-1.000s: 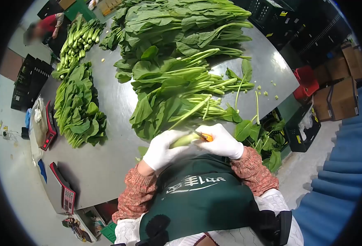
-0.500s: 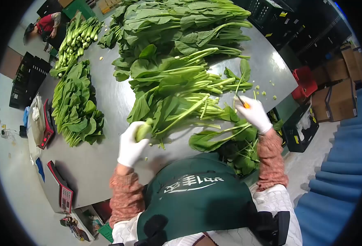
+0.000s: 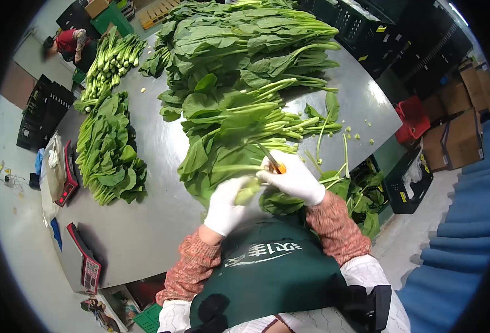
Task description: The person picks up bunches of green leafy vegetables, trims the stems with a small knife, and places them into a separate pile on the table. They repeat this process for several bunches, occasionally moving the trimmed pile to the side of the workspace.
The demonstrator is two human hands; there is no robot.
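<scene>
Both of my hands wear white gloves and are close together over the near edge of the metal table (image 3: 164,233). My left hand (image 3: 226,206) is closed around pale green stems of a leafy vegetable (image 3: 247,191). In my right hand (image 3: 293,178) is a small knife (image 3: 280,167) with an orange handle, its dark blade pointing up and left. A pale stem (image 3: 239,168) reaches from the leaves to the right fingertips. Just beyond my hands lies a loose heap of leafy greens (image 3: 234,119), stems to the right.
A bigger pile of greens (image 3: 250,33) covers the far side. Stacked bunches (image 3: 112,147) line the left, near two red scales (image 3: 89,272). Trimmed leaves (image 3: 367,194) fill a crate at the right edge. A red bin (image 3: 412,117) and cardboard boxes (image 3: 458,139) stand beyond. A person (image 3: 73,44) works far left.
My right hand has come left and nearer with the knife, away from the right edge. My left hand has moved right with its stems, so the hands now meet. The view has shifted slightly.
</scene>
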